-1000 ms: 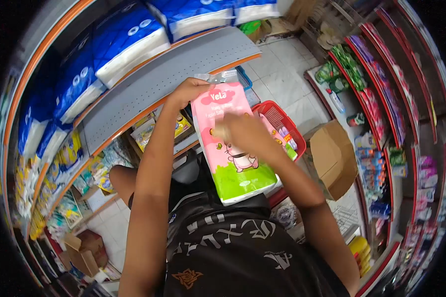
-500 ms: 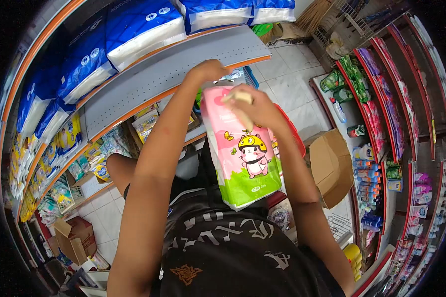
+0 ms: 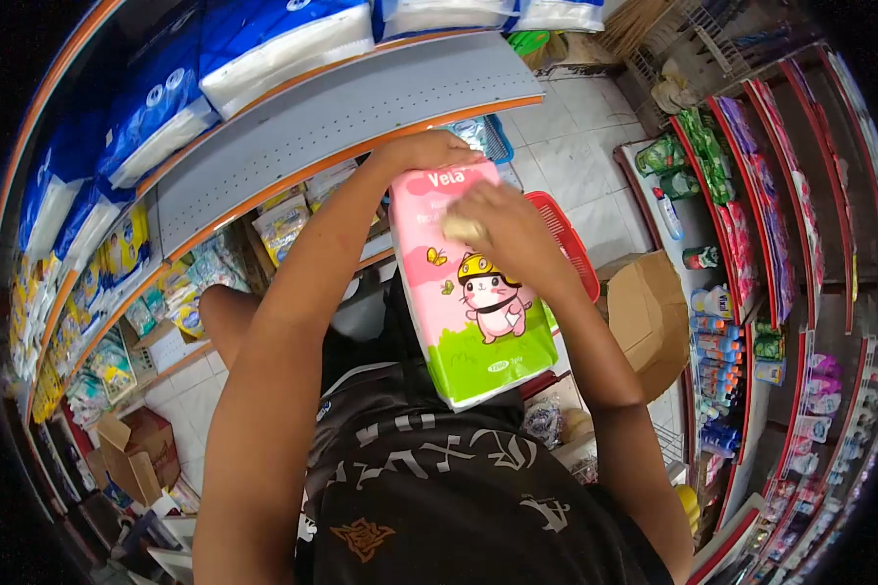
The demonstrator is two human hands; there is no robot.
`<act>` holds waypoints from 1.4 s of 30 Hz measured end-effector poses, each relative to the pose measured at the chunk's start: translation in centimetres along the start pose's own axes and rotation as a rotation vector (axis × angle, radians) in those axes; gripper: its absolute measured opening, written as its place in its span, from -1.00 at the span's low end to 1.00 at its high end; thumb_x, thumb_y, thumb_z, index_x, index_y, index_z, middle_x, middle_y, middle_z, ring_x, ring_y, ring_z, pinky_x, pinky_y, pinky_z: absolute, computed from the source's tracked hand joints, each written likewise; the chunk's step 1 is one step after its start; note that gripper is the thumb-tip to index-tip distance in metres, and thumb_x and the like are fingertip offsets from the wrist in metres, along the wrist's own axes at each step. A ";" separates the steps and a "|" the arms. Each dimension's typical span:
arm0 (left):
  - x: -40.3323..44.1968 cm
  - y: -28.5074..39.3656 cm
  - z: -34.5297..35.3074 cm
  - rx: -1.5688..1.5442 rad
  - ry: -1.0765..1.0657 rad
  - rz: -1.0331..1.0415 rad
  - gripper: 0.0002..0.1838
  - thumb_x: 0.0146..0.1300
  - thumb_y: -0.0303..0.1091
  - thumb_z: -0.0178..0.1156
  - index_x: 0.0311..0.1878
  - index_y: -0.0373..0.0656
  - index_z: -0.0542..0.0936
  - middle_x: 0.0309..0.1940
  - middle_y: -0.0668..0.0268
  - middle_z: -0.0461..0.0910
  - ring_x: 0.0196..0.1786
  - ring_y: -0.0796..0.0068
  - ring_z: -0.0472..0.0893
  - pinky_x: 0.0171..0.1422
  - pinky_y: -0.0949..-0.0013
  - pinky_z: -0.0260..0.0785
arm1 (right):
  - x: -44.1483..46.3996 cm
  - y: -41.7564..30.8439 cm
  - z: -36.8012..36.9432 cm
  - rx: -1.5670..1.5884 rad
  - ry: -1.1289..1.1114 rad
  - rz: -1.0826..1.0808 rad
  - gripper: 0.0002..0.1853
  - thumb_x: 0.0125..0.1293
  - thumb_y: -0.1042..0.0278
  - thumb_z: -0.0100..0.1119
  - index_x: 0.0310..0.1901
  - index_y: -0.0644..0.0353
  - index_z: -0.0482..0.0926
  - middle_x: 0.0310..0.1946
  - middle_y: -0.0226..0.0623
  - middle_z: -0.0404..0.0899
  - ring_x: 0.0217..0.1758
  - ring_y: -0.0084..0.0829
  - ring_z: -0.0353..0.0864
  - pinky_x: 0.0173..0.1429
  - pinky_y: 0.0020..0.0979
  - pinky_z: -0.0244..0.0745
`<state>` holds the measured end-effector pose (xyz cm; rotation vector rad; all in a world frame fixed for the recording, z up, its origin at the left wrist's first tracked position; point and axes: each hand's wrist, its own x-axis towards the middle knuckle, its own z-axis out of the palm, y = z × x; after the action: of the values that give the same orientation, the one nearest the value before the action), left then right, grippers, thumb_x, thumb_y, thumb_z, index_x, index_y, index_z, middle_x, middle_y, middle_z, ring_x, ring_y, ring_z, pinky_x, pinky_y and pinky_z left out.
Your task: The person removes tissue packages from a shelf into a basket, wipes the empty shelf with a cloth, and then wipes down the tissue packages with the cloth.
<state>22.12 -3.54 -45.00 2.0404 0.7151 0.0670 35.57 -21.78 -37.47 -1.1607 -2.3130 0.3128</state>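
Observation:
A pink and green tissue pack [image 3: 473, 322] with a cartoon cat in a yellow helmet leans upright against my lap, its printed face up toward me. My left hand [image 3: 434, 149] grips the pack's far top edge, fingers partly hidden behind it. Against the upper middle of the printed face, my right hand [image 3: 502, 222] presses a crumpled cream cloth [image 3: 465, 231], closed around it and slightly blurred. Part of the lettering is covered by this hand.
A grey perforated shelf [image 3: 332, 102] with an orange edge runs along the left. Blue-and-white packs [image 3: 283, 58] stand above it. A red basket [image 3: 568, 244] and an open cardboard box [image 3: 644, 317] lie on the right, near shelves of bottles [image 3: 720, 341].
My left hand has come down onto the pack's top edge. The cloth in my right hand has shifted lower on the pack, and the brand lettering at the top now shows.

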 end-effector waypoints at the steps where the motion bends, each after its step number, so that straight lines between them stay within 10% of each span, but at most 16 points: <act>1: -0.5 0.3 0.0 0.004 0.006 -0.039 -0.43 0.29 0.17 0.00 0.10 -0.10 0.56 0.02 0.12 0.58 0.05 0.23 0.55 0.18 0.31 0.34 | -1.3 -1.4 -0.8 0.130 -0.102 0.010 -0.88 0.05 0.38 0.21 -0.32 0.06 0.59 -0.26 -0.35 0.54 -0.11 -0.25 0.51 0.00 -0.29 0.38; 8: -0.6 -0.5 0.6 -0.045 0.002 -0.107 -0.39 0.28 0.23 -0.02 0.10 -0.10 0.56 0.01 0.13 0.59 0.02 0.26 0.56 0.17 0.34 0.35 | -5.4 -4.6 -6.4 0.737 -0.900 0.061 -0.70 -0.02 0.38 0.31 -0.17 0.11 0.57 -0.27 -0.33 0.52 -0.16 -0.30 0.57 -0.10 -0.34 0.47; 14: -0.3 -1.2 1.4 -0.347 0.026 -0.010 -0.56 0.25 -0.04 0.20 0.07 -0.13 0.58 -0.05 0.15 0.61 -0.08 0.43 0.56 0.07 0.39 0.39 | 2.6 3.0 -4.2 0.232 0.183 0.268 -0.76 0.05 0.47 0.25 -0.19 0.17 0.57 -0.30 -0.23 0.51 -0.12 -0.26 0.53 0.00 -0.37 0.41; 16: -1.4 0.6 0.8 0.024 0.073 -0.096 -0.61 0.25 -0.12 0.22 0.04 -0.17 0.60 -0.11 0.14 0.63 -0.11 0.46 0.56 0.01 0.39 0.40 | 3.0 5.5 -1.2 0.197 0.113 0.211 -0.78 0.05 0.47 0.23 -0.21 0.17 0.57 -0.29 -0.23 0.51 -0.11 -0.25 0.52 0.01 -0.34 0.40; 22: -1.9 -1.2 0.9 -0.117 0.128 -0.034 -0.47 0.28 0.14 0.08 0.06 -0.10 0.59 -0.10 0.15 0.64 -0.10 0.32 0.59 0.08 0.33 0.39 | -3.4 -1.9 -1.5 0.276 -0.208 -0.046 -0.80 -0.02 0.47 0.23 -0.28 0.09 0.59 -0.26 -0.31 0.54 -0.07 -0.19 0.50 0.04 -0.14 0.36; 26: -2.1 -1.4 0.7 -0.048 0.130 -0.063 -0.44 0.30 0.19 0.00 0.07 -0.08 0.59 -0.05 0.13 0.61 -0.06 0.28 0.59 0.10 0.34 0.39 | -8.3 -6.7 -6.7 0.476 -0.672 0.218 -0.65 -0.15 0.50 0.35 -0.22 0.13 0.59 -0.21 -0.31 0.58 -0.01 -0.21 0.52 0.08 -0.23 0.42; 35: -0.3 -2.5 1.3 -0.038 0.019 0.104 -0.51 0.38 0.03 -0.04 0.16 -0.14 0.50 0.10 0.20 0.52 0.15 0.34 0.46 0.25 0.36 0.27 | 0.6 -1.2 -5.9 0.373 0.036 0.281 -0.71 0.05 0.53 0.28 -0.13 0.23 0.54 -0.16 -0.25 0.45 -0.07 -0.35 0.49 0.02 -0.45 0.39; 42: -1.7 -1.9 0.4 -0.088 0.100 0.029 -0.54 0.34 0.03 0.01 0.10 -0.08 0.56 0.04 0.16 0.57 0.08 0.27 0.52 0.20 0.35 0.31 | 3.1 -0.6 2.1 0.022 -0.040 -0.022 -0.82 0.12 0.29 0.23 -0.24 0.12 0.59 -0.25 -0.20 0.50 -0.05 -0.19 0.48 0.03 -0.27 0.41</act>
<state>19.92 -3.97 -46.33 1.9741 0.7316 0.2146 32.51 -19.57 -37.85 -1.1270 -2.3491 0.3552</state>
